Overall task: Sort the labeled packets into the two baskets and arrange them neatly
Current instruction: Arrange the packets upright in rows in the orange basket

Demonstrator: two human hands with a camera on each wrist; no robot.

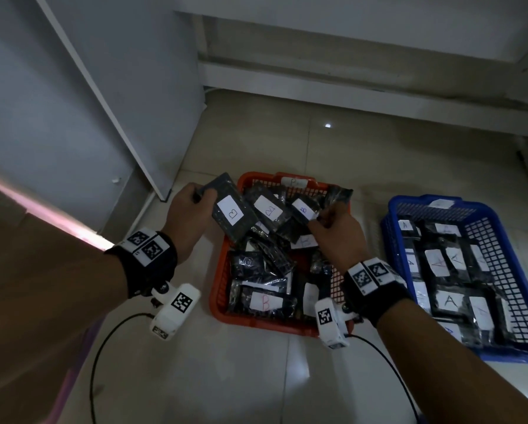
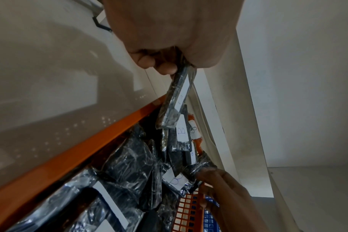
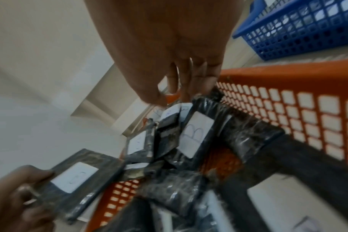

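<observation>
Left hand (image 1: 184,215) gripping B packet (image 1: 230,209), right hand (image 3: 169,51) seemingly pinching another, blue basket (image 1: 501,234) head-view only.

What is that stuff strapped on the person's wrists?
Both arms are bare, no sleeves or gloves. Each wrist wears a black band carrying white tiles printed with black square code patterns. A small white camera block with its own code tile hangs under each band, and a thin black cable trails from it across the floor.

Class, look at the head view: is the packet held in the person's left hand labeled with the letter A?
No. The packet gripped by the left hand over the orange basket carries a white label marked B.
</observation>
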